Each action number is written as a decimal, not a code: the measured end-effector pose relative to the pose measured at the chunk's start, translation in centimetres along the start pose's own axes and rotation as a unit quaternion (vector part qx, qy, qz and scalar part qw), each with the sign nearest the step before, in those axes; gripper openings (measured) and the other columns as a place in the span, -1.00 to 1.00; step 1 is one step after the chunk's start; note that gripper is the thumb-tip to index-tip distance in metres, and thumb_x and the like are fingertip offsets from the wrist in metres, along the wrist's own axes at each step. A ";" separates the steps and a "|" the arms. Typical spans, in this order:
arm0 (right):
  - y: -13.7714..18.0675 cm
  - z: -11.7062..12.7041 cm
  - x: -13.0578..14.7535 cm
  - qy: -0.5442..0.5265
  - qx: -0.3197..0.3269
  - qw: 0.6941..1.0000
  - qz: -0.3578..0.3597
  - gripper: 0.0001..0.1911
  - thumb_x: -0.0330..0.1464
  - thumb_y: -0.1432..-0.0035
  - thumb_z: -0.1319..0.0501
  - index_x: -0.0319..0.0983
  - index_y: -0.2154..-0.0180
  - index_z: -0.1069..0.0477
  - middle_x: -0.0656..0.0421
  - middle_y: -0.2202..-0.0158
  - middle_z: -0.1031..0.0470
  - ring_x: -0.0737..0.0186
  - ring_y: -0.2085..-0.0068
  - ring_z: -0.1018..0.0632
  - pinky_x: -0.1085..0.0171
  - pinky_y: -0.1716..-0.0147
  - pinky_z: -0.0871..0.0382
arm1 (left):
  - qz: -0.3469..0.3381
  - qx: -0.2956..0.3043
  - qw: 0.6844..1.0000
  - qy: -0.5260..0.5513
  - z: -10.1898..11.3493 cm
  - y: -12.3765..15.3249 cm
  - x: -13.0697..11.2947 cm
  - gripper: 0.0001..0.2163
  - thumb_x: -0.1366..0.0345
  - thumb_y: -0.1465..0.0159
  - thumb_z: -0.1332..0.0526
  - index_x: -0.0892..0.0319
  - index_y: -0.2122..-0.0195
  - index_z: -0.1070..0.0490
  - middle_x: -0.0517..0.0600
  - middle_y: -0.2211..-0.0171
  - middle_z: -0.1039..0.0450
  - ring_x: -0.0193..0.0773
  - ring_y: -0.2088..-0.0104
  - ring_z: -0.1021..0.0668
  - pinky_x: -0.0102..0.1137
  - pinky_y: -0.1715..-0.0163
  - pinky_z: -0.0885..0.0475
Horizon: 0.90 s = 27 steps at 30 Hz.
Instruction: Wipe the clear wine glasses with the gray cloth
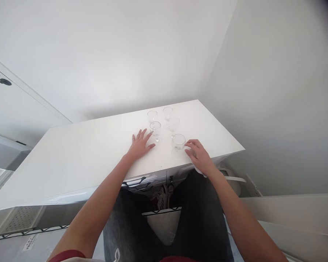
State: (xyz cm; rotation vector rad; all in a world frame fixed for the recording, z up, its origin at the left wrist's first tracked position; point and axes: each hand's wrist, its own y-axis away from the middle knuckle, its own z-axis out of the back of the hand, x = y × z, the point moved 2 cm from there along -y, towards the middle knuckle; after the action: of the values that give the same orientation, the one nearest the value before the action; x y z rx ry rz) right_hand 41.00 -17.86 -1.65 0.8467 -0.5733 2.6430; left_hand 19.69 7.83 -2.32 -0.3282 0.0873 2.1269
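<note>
Several clear stemmed glasses stand close together on the white tabletop (98,149). My left hand (140,145) lies spread on the tabletop, its fingertips right beside the nearer left glass (155,126). Behind that one are a back left glass (152,115), a back right glass (168,112) and a faint middle glass (174,123). Closest to me is the front glass (178,141). At its right side my right hand (198,154) has thumb and fingers apart, the tips at or almost touching the bowl. Something white (200,170) shows under my right palm; its kind is unclear.
Drawers with dark handles (138,182) sit below the table's front edge, just before my knees. White walls (142,54) rise behind and to the right. A white cabinet with dark knobs (5,82) is at far left, and a white curved object (235,179) lies low at right.
</note>
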 end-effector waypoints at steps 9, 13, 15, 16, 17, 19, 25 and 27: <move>-2.6 -1.0 -0.3 0.124 0.150 0.981 0.023 -0.22 0.16 -0.34 -0.08 -0.02 -0.44 -0.15 0.09 -0.56 0.10 -0.08 -0.54 0.02 -0.11 -0.46 -0.01 | -0.037 0.053 0.998 -0.015 -0.6 -2.6 -0.2 -0.26 -0.28 -0.42 0.13 -0.14 -0.54 0.17 0.08 -0.58 0.35 0.26 -0.54 0.28 0.38 -0.39 0.29; -3.8 -1.4 -0.3 0.127 0.166 0.977 0.051 -0.23 0.16 -0.35 -0.07 -0.04 -0.43 -0.19 0.11 -0.57 0.13 -0.05 -0.55 0.07 -0.11 -0.48 0.07 | -0.042 0.066 0.997 -0.021 -0.7 -3.6 -0.5 -0.23 -0.31 -0.41 0.17 -0.08 -0.55 0.17 0.10 -0.58 0.39 0.25 -0.54 0.30 0.37 -0.39 0.33; -4.6 -1.7 -0.3 0.129 0.175 0.974 0.069 -0.25 0.16 -0.35 -0.06 -0.03 -0.41 -0.23 0.13 -0.57 0.14 -0.05 -0.55 0.07 -0.11 -0.48 0.09 | -0.042 0.070 0.996 -0.019 -0.7 -3.8 -0.5 -0.22 -0.31 -0.41 0.19 -0.06 -0.55 0.18 0.12 -0.57 0.38 0.26 -0.54 0.30 0.38 -0.38 0.33; -5.0 -1.9 -0.3 0.130 0.180 0.972 0.076 -0.26 0.16 -0.36 -0.06 -0.02 -0.40 -0.24 0.14 -0.57 0.14 -0.04 -0.55 0.07 -0.12 -0.49 0.11 | -0.044 0.070 0.996 -0.017 -0.7 -3.9 -0.5 -0.22 -0.31 -0.41 0.19 -0.06 -0.55 0.18 0.13 -0.57 0.38 0.26 -0.54 0.29 0.38 -0.38 0.33; -5.5 -2.0 -0.3 0.130 0.185 0.971 0.080 -0.27 0.16 -0.36 -0.05 -0.01 -0.41 -0.24 0.15 -0.57 0.13 -0.04 -0.56 0.08 -0.12 -0.49 0.12 | -0.046 0.069 0.996 -0.016 -0.7 -3.9 -0.5 -0.23 -0.30 -0.41 0.19 -0.06 -0.55 0.18 0.13 -0.57 0.37 0.26 -0.54 0.29 0.39 -0.38 0.33; -6.3 -2.4 -0.3 0.133 0.197 0.968 0.086 -0.26 0.16 -0.36 -0.04 0.00 -0.42 -0.22 0.15 -0.57 0.11 -0.04 -0.56 0.08 -0.12 -0.49 0.14 | -0.050 0.065 0.997 -0.011 -0.8 -3.9 -0.5 -0.25 -0.28 -0.42 0.18 -0.06 -0.55 0.16 0.11 -0.57 0.35 0.27 -0.54 0.29 0.40 -0.38 0.33; -8.5 -3.4 -0.3 0.140 0.219 0.960 0.105 -0.27 0.14 -0.37 -0.04 0.03 -0.43 -0.20 0.20 -0.57 0.11 -0.13 -0.55 0.07 -0.17 -0.49 0.16 | -0.061 0.068 0.996 -0.014 -1.0 -3.8 -0.3 -0.36 -0.17 -0.47 0.19 0.00 -0.44 -0.20 0.08 -0.58 0.28 0.28 -0.54 0.24 0.43 -0.37 0.30; -9.1 -3.7 -0.3 0.138 0.221 0.959 0.115 -0.29 0.12 -0.37 -0.05 0.02 -0.43 -0.22 0.22 -0.57 0.09 -0.11 -0.55 0.07 -0.15 -0.50 0.19 | -0.061 0.068 0.996 -0.019 -1.1 -3.9 -0.3 -0.37 -0.17 -0.48 0.20 0.02 -0.40 -0.25 0.10 -0.57 0.26 0.29 -0.54 0.23 0.44 -0.36 0.30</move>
State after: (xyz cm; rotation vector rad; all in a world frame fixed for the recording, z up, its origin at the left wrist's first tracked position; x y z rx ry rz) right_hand 43.12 -8.29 -2.03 0.5235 -0.0026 3.0909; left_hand 23.32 9.50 -3.08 -0.2074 0.1832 1.9933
